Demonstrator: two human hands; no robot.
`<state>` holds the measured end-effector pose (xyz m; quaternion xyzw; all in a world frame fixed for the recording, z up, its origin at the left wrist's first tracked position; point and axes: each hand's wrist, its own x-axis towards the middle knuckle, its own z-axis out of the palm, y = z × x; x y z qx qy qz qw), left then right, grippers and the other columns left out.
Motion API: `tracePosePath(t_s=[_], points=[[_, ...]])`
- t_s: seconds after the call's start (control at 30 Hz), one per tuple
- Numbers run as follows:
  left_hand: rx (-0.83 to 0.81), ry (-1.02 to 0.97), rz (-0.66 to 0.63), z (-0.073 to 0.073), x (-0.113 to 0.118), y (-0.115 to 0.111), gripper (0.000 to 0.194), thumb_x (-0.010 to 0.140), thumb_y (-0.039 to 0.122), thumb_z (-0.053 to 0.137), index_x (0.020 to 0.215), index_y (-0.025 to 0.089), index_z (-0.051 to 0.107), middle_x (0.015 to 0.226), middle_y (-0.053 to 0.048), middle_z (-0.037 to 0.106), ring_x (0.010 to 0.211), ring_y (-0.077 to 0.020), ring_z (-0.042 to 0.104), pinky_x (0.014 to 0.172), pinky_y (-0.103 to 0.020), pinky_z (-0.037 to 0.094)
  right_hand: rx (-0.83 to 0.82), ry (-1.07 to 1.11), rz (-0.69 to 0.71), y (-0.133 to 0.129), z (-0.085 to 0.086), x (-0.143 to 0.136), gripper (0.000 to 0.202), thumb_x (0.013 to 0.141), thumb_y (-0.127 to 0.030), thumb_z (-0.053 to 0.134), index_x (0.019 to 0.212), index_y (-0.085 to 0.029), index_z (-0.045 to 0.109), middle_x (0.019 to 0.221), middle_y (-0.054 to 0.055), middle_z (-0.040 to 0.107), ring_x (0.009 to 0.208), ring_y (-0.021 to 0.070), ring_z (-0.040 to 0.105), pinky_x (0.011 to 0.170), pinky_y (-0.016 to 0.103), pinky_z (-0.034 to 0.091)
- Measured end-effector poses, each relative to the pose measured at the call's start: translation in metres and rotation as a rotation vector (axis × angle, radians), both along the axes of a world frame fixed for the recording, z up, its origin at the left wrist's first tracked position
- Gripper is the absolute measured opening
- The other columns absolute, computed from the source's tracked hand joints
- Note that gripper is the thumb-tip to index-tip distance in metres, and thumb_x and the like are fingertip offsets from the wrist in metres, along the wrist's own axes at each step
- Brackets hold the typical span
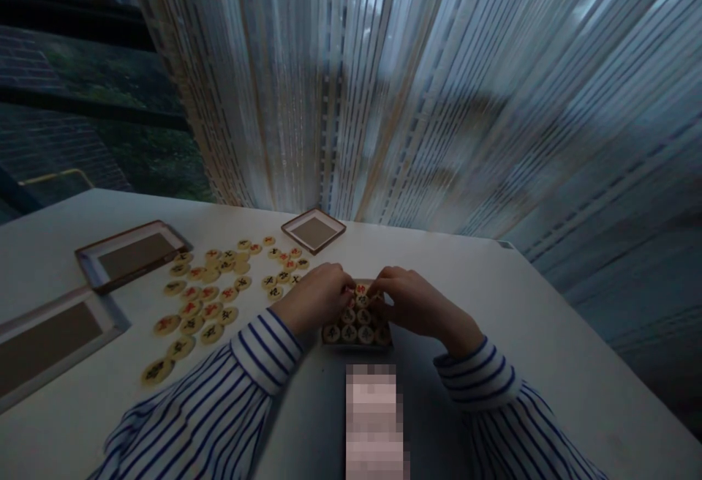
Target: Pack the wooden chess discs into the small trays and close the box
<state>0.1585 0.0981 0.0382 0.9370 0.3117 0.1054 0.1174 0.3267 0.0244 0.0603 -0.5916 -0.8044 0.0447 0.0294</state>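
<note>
A small box (357, 349) stands in front of me, with round wooden pieces (349, 333) marked with characters lying in rows inside it. Over its back left part is my left hand (321, 295), fingers bent and drawn together; its fingertips are partly hidden, and I cannot make out what they hold. My right hand (420, 306) reaches over the back right part, thumb and fingers curled close together at the pieces. Whether a piece is between them is too dark to tell. A red-marked piece (361, 289) shows between the two hands.
Many loose round pieces (208, 293) are spread on the white table (472, 268) left of the box. An open tray (129, 255) and a larger one (55, 345) lie at the left. A small lid (314, 230) lies at the back, before a striped curtain (373, 85).
</note>
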Motion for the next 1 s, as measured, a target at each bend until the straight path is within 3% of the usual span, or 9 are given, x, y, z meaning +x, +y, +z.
tracePosePath(t_s=[0.57, 1.0], points=[[-0.010, 0.082, 0.033, -0.013, 0.007, -0.003, 0.025, 0.081, 0.025, 0.043, 0.082, 0.019, 0.067, 0.079, -0.008, 0.061, 0.077, -0.0209, 0.058, 0.066, -0.030, 0.042, 0.015, -0.133, -0.007, -0.001, -0.001, -0.007, 0.017, 0.083, -0.023, 0.048, 0.091, -0.020, 0.062, 0.090, 0.006, 0.061, 0.080, 0.0164, 0.054, 0.065, 0.028, 0.033], [-0.045, 0.075, 0.038, -0.008, 0.006, -0.004, 0.025, 0.078, 0.024, 0.045, 0.083, 0.020, 0.069, 0.079, -0.008, 0.063, 0.077, -0.0215, 0.058, 0.067, -0.031, 0.042, 0.021, -0.162, -0.020, -0.001, -0.002, -0.011, 0.016, 0.084, -0.025, 0.048, 0.087, -0.019, 0.063, 0.089, 0.006, 0.061, 0.081, 0.0164, 0.053, 0.066, 0.029, 0.031]])
